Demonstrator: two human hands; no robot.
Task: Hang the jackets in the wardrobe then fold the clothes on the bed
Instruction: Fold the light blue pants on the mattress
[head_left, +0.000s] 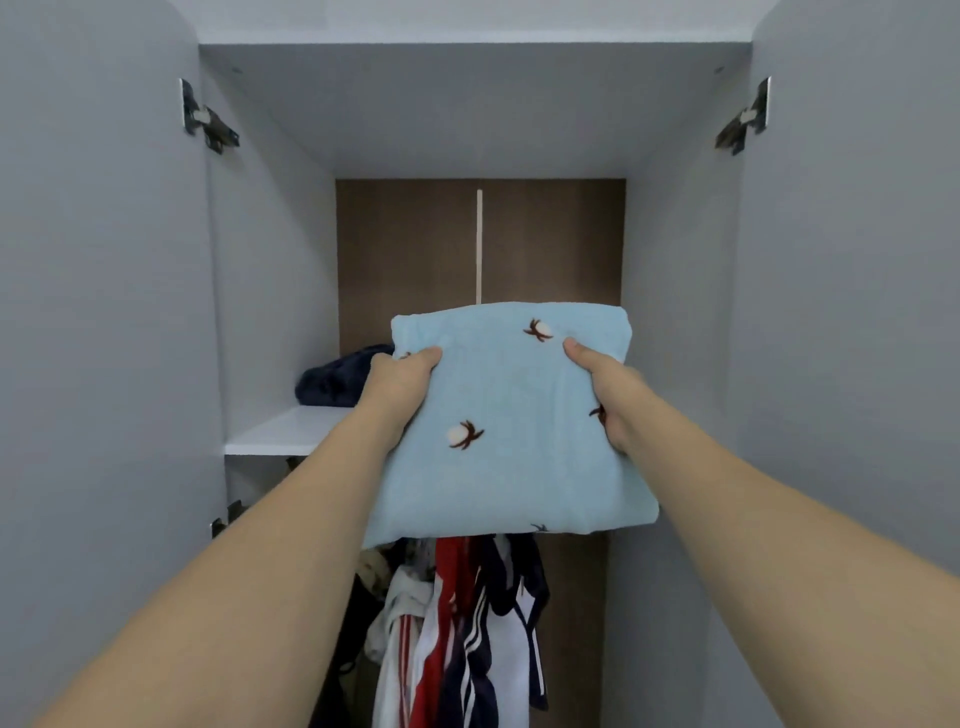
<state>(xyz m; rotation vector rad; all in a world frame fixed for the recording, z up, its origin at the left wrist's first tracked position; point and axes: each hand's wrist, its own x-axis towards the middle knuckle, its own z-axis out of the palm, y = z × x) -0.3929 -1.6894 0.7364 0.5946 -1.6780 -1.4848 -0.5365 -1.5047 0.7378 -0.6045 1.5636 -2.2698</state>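
Gripping a folded light-blue garment (511, 415) (printed with small brown-and-white sprigs), the left hand (400, 382) and right hand (605, 387) pinch its two sides, thumbs on top, raised before the open wardrobe (675, 260). A dark bundle (337, 382) lies on the shelf (283, 434); jackets (467, 634) hang below.

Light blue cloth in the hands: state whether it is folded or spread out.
Folded. The light blue cloth forms a compact, thick rectangle with doubled edges, held by the left hand and right hand.

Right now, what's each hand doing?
Left hand: gripping the folded blue cloth by its left edge.
Right hand: gripping the same cloth by its right edge.
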